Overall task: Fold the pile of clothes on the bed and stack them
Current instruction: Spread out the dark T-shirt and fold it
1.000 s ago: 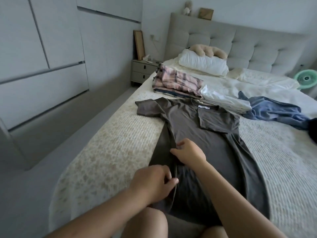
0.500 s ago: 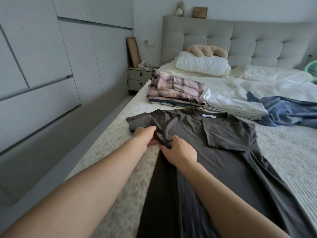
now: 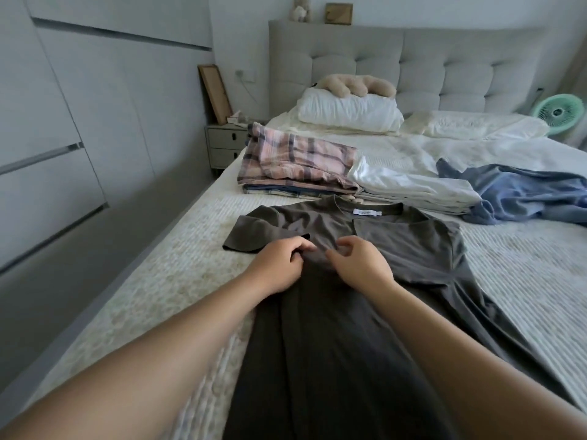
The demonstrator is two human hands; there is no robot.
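Observation:
A dark grey-brown T-shirt (image 3: 413,249) lies spread on the bed (image 3: 158,281), collar toward the headboard, its right sleeve folded inward. My left hand (image 3: 279,265) pinches the fabric near the left armpit, just below the left sleeve. My right hand (image 3: 359,265) sits right beside it with curled fingers on the same bunched fabric. Beyond the collar stands a stack of folded clothes with a pink plaid piece (image 3: 295,163) on top, next to folded white garments (image 3: 413,188). A crumpled blue garment (image 3: 524,195) lies to the right.
White pillows (image 3: 349,114) and a beige plush (image 3: 359,85) lie at the grey headboard. A nightstand (image 3: 224,147) stands left of the bed, wardrobe doors along the left wall. A green fan (image 3: 559,112) is at the far right.
Both hands travelled up the shirt's left side from near the hem to the armpit area. They now sit closer together on bunched fabric below the left sleeve.

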